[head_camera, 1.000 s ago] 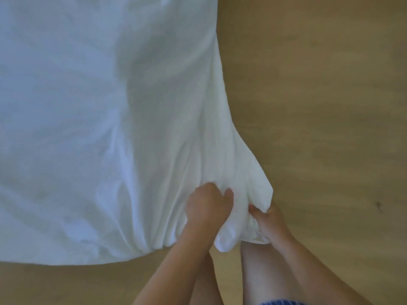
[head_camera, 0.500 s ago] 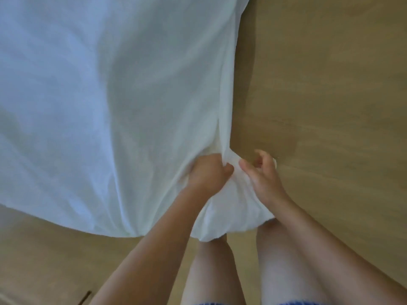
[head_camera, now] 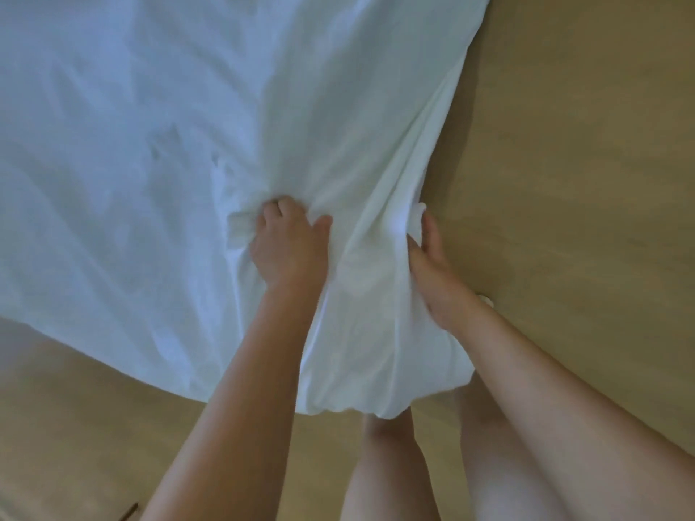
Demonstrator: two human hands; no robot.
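Note:
A large white sheet (head_camera: pixel 158 144) spreads across the upper left of the view and hangs over a wooden floor (head_camera: pixel 586 163). My left hand (head_camera: pixel 287 246) grips a bunched fold of the sheet near its middle, fingers curled into the cloth. My right hand (head_camera: pixel 432 265) holds the sheet's gathered right edge, its fingers tucked into the folds and its thumb lying along the cloth. A loose pouch of the sheet sags below both hands, over my legs.
My bare legs (head_camera: pixel 391 475) stand below the sheet at the bottom centre. Light wooden floor surrounds the cloth on the right and along the bottom left. A small dark mark (head_camera: pixel 129 511) lies on the floor at the lower left.
Both hands have shifted up along the sheet and drawn apart, the left one taking a new bunch further left. More cloth now sags below the hands.

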